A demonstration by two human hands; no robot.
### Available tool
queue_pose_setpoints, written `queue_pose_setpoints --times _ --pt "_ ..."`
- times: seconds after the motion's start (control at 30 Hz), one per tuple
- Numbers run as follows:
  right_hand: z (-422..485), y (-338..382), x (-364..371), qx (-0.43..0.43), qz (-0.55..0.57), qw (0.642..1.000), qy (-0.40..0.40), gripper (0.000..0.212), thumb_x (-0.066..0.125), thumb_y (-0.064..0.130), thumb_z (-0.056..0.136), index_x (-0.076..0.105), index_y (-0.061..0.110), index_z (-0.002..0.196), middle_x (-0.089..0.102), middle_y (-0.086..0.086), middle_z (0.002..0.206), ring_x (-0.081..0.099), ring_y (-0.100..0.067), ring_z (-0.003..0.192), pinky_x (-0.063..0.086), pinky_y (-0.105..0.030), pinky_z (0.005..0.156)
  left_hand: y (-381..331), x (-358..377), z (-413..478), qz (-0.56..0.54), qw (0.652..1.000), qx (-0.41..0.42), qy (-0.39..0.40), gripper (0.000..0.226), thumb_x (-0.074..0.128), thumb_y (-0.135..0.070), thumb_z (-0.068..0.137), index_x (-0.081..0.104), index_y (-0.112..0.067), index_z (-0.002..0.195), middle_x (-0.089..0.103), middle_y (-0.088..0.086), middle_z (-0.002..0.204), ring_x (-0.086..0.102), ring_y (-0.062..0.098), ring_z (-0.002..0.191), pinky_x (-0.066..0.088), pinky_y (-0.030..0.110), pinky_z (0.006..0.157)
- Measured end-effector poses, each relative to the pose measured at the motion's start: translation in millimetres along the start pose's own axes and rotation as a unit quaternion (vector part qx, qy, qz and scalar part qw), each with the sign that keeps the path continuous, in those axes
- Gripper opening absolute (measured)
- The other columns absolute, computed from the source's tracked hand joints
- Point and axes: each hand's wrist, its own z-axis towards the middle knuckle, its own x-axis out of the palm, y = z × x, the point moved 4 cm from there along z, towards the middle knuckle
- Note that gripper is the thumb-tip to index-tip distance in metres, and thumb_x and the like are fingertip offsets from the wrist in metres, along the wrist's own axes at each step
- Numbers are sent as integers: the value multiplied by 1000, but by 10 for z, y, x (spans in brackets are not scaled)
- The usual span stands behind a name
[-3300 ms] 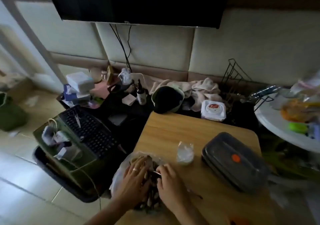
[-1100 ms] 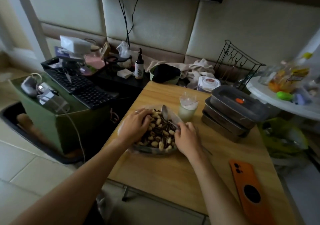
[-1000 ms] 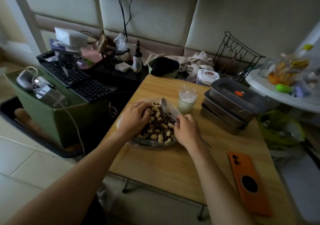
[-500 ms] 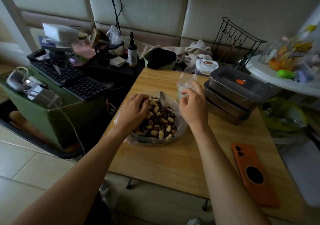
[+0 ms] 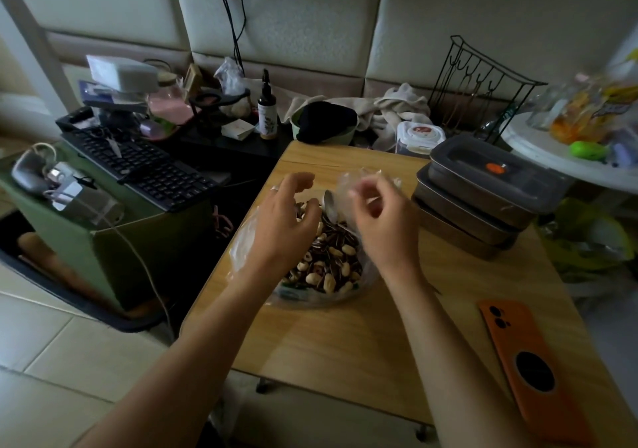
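Observation:
A clear bowl [image 5: 366, 283] lined with plastic film stands on the wooden table [image 5: 345, 344]. It holds striped seeds and pale nuts [image 5: 331, 257], and a metal spoon [image 5: 329, 206] leans at its far side. My left hand [image 5: 286, 219] hovers just above the bowl's left half, fingers loosely curled with nothing seen in them. My right hand [image 5: 383, 219] is raised over the bowl's far right edge. Its fingertips pinch a small clear plastic bag [image 5: 348, 181], which is blurred by motion.
Stacked dark lidded containers [image 5: 483, 185] sit right of the bowl, and an orange phone [image 5: 531, 368] lies at the table's near right. Left of the table a keyboard [image 5: 138, 164] rests on a green box [image 5: 69, 233]. A white round table [image 5: 552, 157] and wire rack [image 5: 476, 78] stand at the far right.
My right hand left the bowl's rim, took the small clear bag beyond the bowl and has lifted it over the bowl. My left hand rose out of the seeds.

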Motion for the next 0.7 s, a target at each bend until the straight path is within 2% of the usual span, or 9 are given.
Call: queue_pose_setpoints --times 0.03,0.1,0.2,0.27,0.33,0.43,0.53,0.63,0.7 --pt "-54 18 60 42 51 997 48 5 66 20 100 68 15 102 68 11 90 64 0 72 53 -14 62 -13 -5 -1 -53 998 -21 10 42 56 -22 101 50 -20 143 57 -5 135 55 9 121 49 22 95" --pt "-149 28 150 135 173 969 111 8 69 21 99 71 13 100 73 4 90 64 -6 66 53 -20 58 5 11 0 -160 981 -93 58 48 54 -24 103 41 -23 149 57 -2 136 60 9 117 50 17 85" --pt "-201 -18 181 219 277 927 126 11 69 20 99 71 8 98 72 -3 83 56 -12 57 48 -23 53 80 36 -10 -248 941 -207 107 46 51 -29 104 41 -19 148 63 5 125 68 8 96 50 16 75" --pt "-194 -86 163 249 285 917 129 12 70 21 98 72 9 98 69 0 79 54 -10 58 46 -21 55 140 23 7 -246 938 -222 101 40 58 -24 102 51 -14 140 67 6 109 72 7 78 56 22 72" --pt "-184 -173 133 274 282 911 125 12 72 20 97 73 9 102 68 2 77 52 -7 56 47 -19 56 200 -9 41 -221 951 -200 86 33 64 -16 98 58 -13 131 70 8 92 71 11 70 59 26 70" --pt "-188 -253 108 305 278 899 144 14 74 17 95 74 10 107 68 9 70 51 -7 55 48 -17 57 300 -113 95 -174 966 -183 46 25 69 -18 96 64 -19 121 70 9 94 72 17 73 63 36 74" --pt "-203 -261 112 312 279 892 172 11 73 14 95 75 11 105 71 7 75 51 -6 54 47 -16 56 352 -159 116 -80 986 -147 17 27 72 -26 94 62 -22 119 68 0 98 71 11 78 57 24 66" --pt "-223 -280 133 313 261 899 160 8 75 14 93 75 11 101 71 2 77 52 -7 53 47 -18 56 282 -184 112 75 996 -24 -30 29 73 -23 90 60 -19 116 57 -3 109 57 13 97 50 26 81" --pt "-233 -289 145 316 257 902 143 9 77 15 92 75 11 99 72 1 78 55 -5 54 48 -17 55 134 -173 70 119 990 57 -44 19 70 -18 89 61 -21 105 54 -4 103 51 13 94 44 24 79"
